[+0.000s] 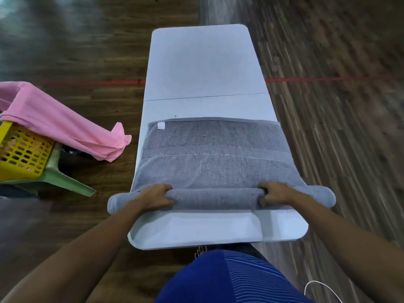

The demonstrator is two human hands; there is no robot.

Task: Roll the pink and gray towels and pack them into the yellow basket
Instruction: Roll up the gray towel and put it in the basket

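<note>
table: white table (pixel 203 62), long and narrow, running away from the person; the landmark for all places below.
gray towel (pixel 214 162): lies flat across the near half of the table, its near edge wound into a thick roll; both roll ends overhang the table's long sides.
white tag (pixel 161 125): on the towel's far left corner, over the table.
left hand (pixel 156 197): fingers curled round the roll, near the table's left edge.
right hand (pixel 274 194): fingers curled round the roll, near the table's right edge.
yellow basket (pixel 21 149): well to the left of the table, on a green stool (pixel 63 176).
pink towel (pixel 61 121): unrolled, draped over the basket's rim, its loose end hanging toward the table.
red line (pixel 317 79): on the wooden floor (pixel 328 149), crossing under the table.
white cable (pixel 323 289): on the floor, off the table's near right corner.
</note>
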